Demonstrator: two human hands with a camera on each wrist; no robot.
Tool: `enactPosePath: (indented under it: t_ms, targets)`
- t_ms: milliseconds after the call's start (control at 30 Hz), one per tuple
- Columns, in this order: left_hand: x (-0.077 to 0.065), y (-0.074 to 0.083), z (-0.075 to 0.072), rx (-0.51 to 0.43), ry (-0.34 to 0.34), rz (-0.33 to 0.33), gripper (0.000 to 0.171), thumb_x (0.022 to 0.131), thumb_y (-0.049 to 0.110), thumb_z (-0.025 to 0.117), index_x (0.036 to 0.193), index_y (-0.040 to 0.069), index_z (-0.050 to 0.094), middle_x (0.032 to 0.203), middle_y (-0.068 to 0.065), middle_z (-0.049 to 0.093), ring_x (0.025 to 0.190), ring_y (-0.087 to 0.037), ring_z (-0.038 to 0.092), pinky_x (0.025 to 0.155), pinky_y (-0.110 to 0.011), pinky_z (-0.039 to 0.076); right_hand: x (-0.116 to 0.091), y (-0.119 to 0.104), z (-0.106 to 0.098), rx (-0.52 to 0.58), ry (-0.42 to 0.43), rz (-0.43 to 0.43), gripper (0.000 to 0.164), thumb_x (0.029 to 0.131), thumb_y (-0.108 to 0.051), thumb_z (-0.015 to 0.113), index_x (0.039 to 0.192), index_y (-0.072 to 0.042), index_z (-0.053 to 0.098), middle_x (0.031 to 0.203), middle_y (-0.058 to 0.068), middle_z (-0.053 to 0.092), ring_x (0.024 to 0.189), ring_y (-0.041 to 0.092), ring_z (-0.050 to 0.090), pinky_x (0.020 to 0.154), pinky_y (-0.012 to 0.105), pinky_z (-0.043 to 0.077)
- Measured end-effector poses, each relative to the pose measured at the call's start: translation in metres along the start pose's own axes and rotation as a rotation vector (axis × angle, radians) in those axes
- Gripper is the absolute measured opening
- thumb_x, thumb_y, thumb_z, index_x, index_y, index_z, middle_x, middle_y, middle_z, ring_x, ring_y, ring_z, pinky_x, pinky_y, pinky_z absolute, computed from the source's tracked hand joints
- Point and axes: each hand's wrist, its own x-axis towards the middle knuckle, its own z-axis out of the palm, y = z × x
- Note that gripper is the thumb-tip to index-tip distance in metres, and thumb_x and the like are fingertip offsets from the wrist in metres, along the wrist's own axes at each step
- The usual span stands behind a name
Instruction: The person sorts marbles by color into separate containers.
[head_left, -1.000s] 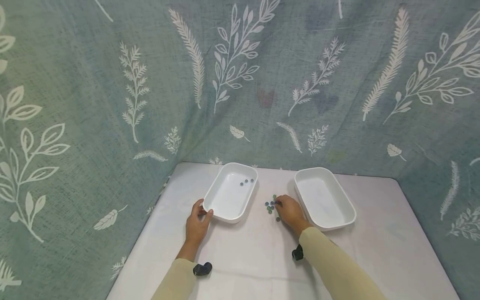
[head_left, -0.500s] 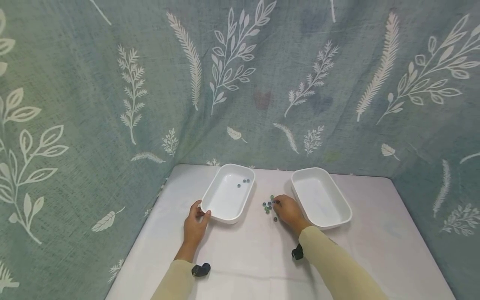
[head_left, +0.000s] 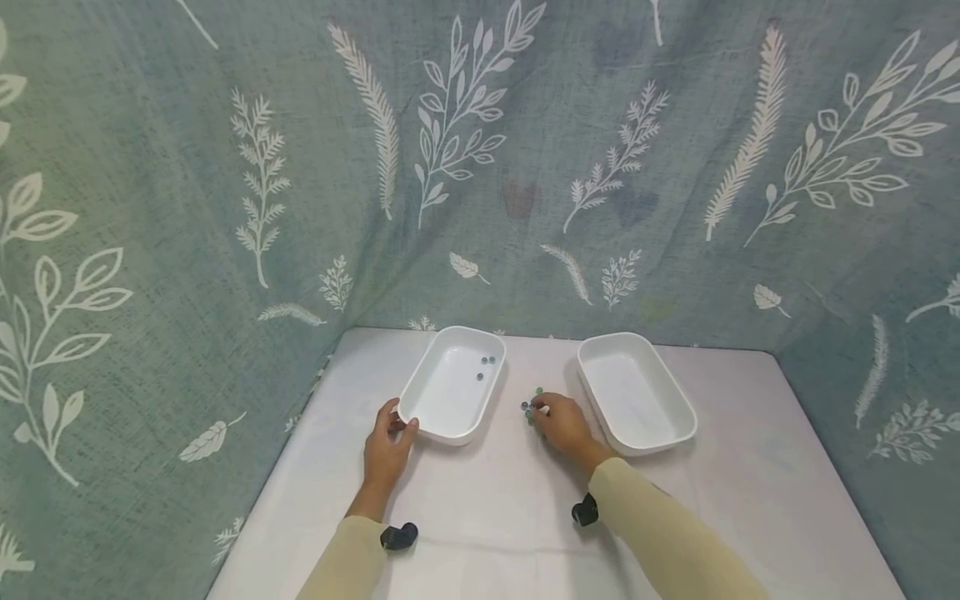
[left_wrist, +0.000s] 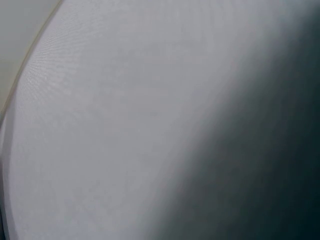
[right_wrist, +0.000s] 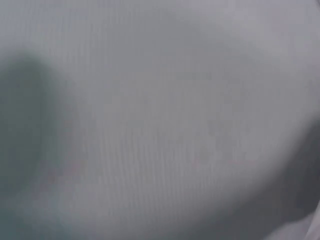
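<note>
In the head view my left hand point(head_left: 386, 450) grips the near left corner of a white tray point(head_left: 450, 437), its thumb at the rim and its fingers at the outer side. Three bluish-grey glass marbles point(head_left: 480, 377) lie in that tray towards its far right. My right hand point(head_left: 566, 425) is over a small group of green and dark blue marbles point(head_left: 525, 406) on the table, fingers bent down among them. The hand hides several of these marbles, and whether it pinches one cannot be seen. Both wrist views are blurred and show neither fingers nor marbles.
A second white tray point(head_left: 637, 400) stands just right of my right hand, with no marbles visible in it. A white cloth covers the table point(head_left: 480, 508). Green leaf-patterned fabric point(head_left: 480, 167) hangs behind the table and along its sides.
My right hand has shifted left over the marbles and covers more of them. In the left tray the marbles have rolled a little. My left hand keeps its grip; the head view has shifted slightly.
</note>
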Motion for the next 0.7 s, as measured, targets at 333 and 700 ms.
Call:
enactPosePath:
  t_ms: [333,700]
  targets:
    - [0.001,-0.001,0.001,0.01,0.0,-0.001,0.059,0.094,0.041,0.063,0.144,0.021,0.039,0.122,-0.013,0.063,0.103,-0.026,0.059,0.091,-0.052,0.041,-0.006,-0.018,0.015,0.018,0.029,-0.079,0.017,0.092,-0.024,0.068,0.108,-0.018,0.07,0.101,-0.006,0.068,0.082,0.01,0.059,0.095,0.045,0.043]
    - [0.0,0.0,0.002,0.011,0.005,0.002,0.058,0.094,0.038,0.064,0.143,0.022,0.04,0.122,-0.013,0.063,0.101,-0.026,0.059,0.09,-0.05,0.042,-0.018,-0.043,0.02,0.089,0.01,-0.086,0.018,0.091,-0.022,0.069,0.108,-0.017,0.07,0.098,-0.008,0.066,0.071,0.008,0.053,0.059,0.026,0.046]
